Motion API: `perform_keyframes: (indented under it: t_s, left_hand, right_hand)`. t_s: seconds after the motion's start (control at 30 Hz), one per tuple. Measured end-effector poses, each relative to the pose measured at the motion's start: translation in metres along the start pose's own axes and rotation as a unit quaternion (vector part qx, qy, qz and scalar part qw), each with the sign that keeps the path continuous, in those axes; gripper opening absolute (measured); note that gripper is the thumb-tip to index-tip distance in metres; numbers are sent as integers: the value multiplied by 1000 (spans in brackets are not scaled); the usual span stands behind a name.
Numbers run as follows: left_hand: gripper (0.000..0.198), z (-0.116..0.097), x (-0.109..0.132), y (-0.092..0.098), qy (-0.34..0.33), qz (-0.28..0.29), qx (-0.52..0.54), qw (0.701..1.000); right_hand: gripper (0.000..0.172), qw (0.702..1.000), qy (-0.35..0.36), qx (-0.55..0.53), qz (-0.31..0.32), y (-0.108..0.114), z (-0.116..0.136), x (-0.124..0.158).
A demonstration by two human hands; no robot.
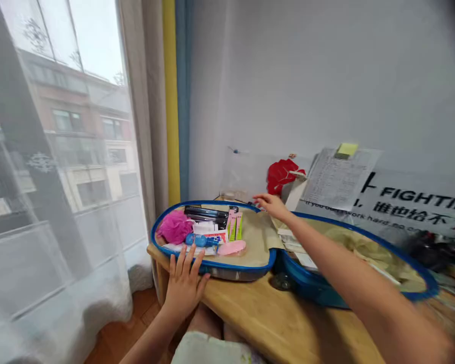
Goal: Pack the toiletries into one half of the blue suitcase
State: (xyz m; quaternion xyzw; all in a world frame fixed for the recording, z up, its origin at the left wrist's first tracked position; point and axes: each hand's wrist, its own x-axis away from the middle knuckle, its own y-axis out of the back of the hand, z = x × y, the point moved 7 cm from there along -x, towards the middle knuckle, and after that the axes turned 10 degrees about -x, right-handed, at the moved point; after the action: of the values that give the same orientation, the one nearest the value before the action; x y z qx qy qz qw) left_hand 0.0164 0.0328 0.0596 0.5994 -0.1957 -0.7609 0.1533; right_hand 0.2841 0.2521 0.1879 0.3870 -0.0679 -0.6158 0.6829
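An open blue-rimmed suitcase (pixel 273 259) lies on a wooden table (pixel 273 318). Its left half holds a pink bath puff (pixel 174 226), black cases (pixel 207 214), a blue bottle (pixel 197 240), pink-green tubes (pixel 235 226) and a pink item (pixel 232 247). My left hand (pixel 184 283) rests flat with fingers spread on the near rim of that half. My right hand (pixel 272 205) reaches across to the far rim, fingers stretched out, holding nothing. The right half (pixel 364 247) holds crumpled beige material and papers.
A window with sheer curtain (pixel 60 202) fills the left. Against the grey wall stand a clear bag (pixel 246 174), a red object (pixel 282 174), papers with a yellow note (pixel 339 177) and a printed sign (pixel 420 202). Dark items (pixel 440 250) sit at far right.
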Motion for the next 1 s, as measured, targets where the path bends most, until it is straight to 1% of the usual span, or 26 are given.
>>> perform_keyframes:
  t_s: [0.03, 0.1, 0.17, 0.2, 0.27, 0.37, 0.47, 0.53, 0.73, 0.9, 0.93, 1.0]
  left_hand:
    - [55, 1, 0, 0, 4, 3, 4, 1000]
    - [55, 2, 1, -1, 11, 7, 11, 1000]
    - [56, 3, 2, -3, 17, 12, 18, 1000]
    - [57, 4, 2, -3, 20, 14, 22, 999]
    - [58, 4, 3, -4, 20, 13, 23, 999]
    - [59, 3, 2, -2, 12, 1, 19, 1000]
    - [60, 3, 2, -1, 13, -3, 20, 1000]
    - [60, 3, 1, 0, 15, -2, 23, 1000]
    - [60, 3, 2, -1, 17, 2, 24, 1000]
    - [58, 3, 1, -1, 15, 3, 19, 1000]
    - [58, 2, 0, 0, 15, 2, 19, 1000]
    - [57, 2, -1, 1, 15, -3, 21, 1000]
  right_hand:
    - [33, 999, -11, 34, -14, 18, -14, 7]
    - [31, 995, -41, 94, -20, 49, -44, 23]
    - [31, 985, -86, 150, 7, 70, -74, 40]
    - [33, 978, -113, 172, 34, 75, -88, 49]
    - [39, 965, -159, 187, 88, 80, -113, 67]
    - [46, 952, -191, 194, 136, 76, -131, 89]
    - [52, 933, -212, 228, 180, 67, -135, 101]
    - [52, 921, -219, 256, 197, 63, -134, 104]
    - [36, 915, -202, 304, 173, 62, -125, 100]
    - [26, 918, -185, 328, 128, 76, -111, 93]
    - [26, 922, -184, 326, 103, 81, -106, 90]
    - [28, 937, -183, 295, 24, 93, -95, 82]
